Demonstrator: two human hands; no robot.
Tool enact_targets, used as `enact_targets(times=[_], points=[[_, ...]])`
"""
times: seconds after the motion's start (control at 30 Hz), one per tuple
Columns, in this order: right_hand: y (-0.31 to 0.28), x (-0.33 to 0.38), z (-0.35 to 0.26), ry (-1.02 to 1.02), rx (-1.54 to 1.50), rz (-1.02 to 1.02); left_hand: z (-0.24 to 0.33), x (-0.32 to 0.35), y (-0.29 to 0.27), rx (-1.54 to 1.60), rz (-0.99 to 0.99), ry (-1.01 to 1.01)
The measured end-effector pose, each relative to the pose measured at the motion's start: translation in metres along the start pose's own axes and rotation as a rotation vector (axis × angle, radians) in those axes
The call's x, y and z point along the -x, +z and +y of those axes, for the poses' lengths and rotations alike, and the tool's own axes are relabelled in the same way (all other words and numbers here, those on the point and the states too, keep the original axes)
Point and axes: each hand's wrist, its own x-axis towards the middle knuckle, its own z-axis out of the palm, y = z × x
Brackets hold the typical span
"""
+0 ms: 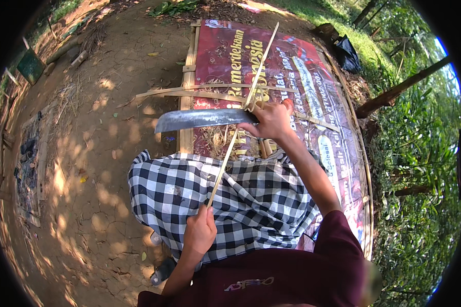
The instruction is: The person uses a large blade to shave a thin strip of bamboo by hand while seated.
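Observation:
A long, pale bamboo strip point(224, 166) slants up and away over my lap. My left hand point(200, 230) is closed on its near end. My right hand point(272, 118) grips a machete, its handle mostly hidden by the fingers. The wide grey machete blade point(200, 119) points left and crosses the strip close to my right thumb; whether the edge bites into it I cannot tell. Beyond that hand the strip runs on over a dark red printed banner point(215, 56). Two more thin strips point(205, 94) lie crosswise there. A black and white checked cloth point(174, 192) covers my lap.
The banner covers a low platform with a wooden edge point(188, 66). Curly shavings point(217, 137) lie on it near the cloth. A slanted wooden pole point(404, 87) and a black bag point(348, 53) stand off to the right. Cracked bare soil point(107, 128) stretches along the left.

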Motion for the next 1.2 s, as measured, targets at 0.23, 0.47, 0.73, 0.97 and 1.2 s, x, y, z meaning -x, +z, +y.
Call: enact_targets(times=[0.23,0.47,0.73,0.97,1.2], points=[[-0.003,-0.017,0.046,0.200,0.034,0.019,-0.014,0.019,0.004,-0.023,-0.040,-0.011],[-0.010,-0.012,0.001,-0.109,0.001,-0.075,-0.010,0.014,-0.004,0.021,0.067,0.050],[-0.018,-0.024,0.095,0.401,0.097,-0.054,-0.013,0.033,-0.005,-0.007,-0.013,0.025],[-0.009,0.015,0.018,-0.001,-0.032,-0.186,-0.011,0.020,0.002,-0.037,-0.064,0.015],[0.013,0.023,0.074,0.537,-0.144,-0.150,-0.017,0.042,-0.008,-0.013,-0.105,0.013]])
